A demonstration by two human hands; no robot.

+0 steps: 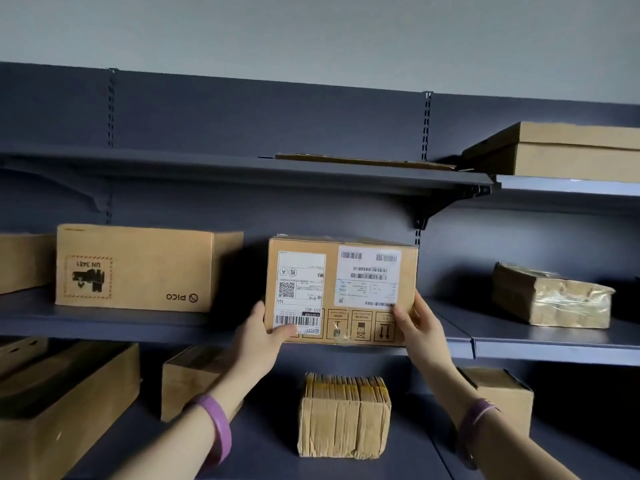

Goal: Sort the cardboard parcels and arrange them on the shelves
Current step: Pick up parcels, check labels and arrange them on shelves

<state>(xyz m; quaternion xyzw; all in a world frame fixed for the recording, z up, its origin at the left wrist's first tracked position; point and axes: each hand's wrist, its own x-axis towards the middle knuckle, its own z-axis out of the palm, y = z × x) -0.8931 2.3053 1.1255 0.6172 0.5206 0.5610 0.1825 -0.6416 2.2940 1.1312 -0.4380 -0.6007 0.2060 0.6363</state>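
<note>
On the dark metal middle shelf (138, 327), a smooth brown PICO box (138, 268) sits at the left. Just right of it, the left hand (263, 332) grips the lower left corner of a rectangular cardboard parcel (332, 289), thumb lying across a white barcode label. The parcel stands at the shelf's front edge. The right hand (415, 323) clasps its lower right corner, thumb on the front. Both forearms reach upward. Farther right lies a crumpled tape-wrapped parcel (550, 296)
</note>
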